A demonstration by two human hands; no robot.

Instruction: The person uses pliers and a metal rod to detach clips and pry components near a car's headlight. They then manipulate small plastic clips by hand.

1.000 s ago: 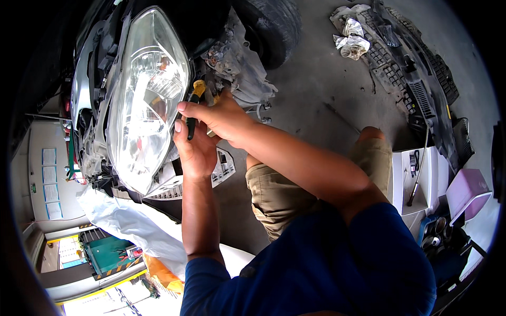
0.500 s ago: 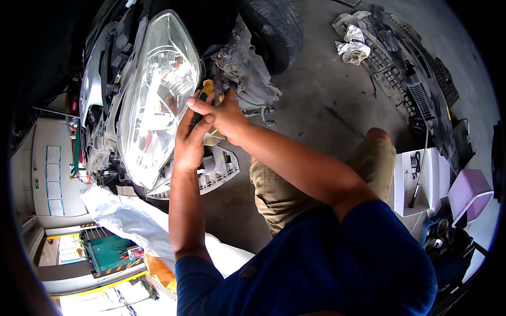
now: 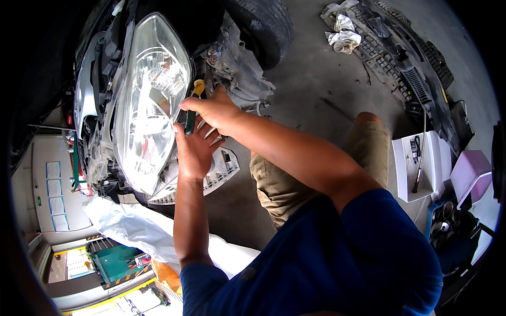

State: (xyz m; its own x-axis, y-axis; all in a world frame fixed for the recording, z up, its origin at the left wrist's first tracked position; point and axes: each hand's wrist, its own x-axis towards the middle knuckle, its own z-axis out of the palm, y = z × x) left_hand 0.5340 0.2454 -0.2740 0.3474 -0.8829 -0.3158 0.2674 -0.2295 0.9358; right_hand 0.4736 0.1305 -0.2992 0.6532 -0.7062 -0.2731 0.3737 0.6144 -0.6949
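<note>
A large clear headlight (image 3: 153,100) sits in the opened front of a car. My right hand (image 3: 213,109) is beside its outer edge, closed around a tool with a dark green and yellow handle (image 3: 190,120). The tool's working end is hidden, so its exact kind does not show. Just below, my left hand (image 3: 195,155) has its fingers apart and its palm up, near the lower end of the handle. It holds nothing that I can see. A torn grey liner (image 3: 240,71) hangs behind my right hand, in front of the tyre (image 3: 269,31).
A white sheet (image 3: 126,221) lies below the headlight. Dirty black plastic trim (image 3: 406,68) lies on the floor at the far right with crumpled silver foil (image 3: 345,39). A white box (image 3: 408,184) and a pink bin (image 3: 470,174) stand to my right.
My left hand has come away from the tool's handle and dropped lower, its fingers spreading. My right hand keeps the tool. The whole view has shifted slightly.
</note>
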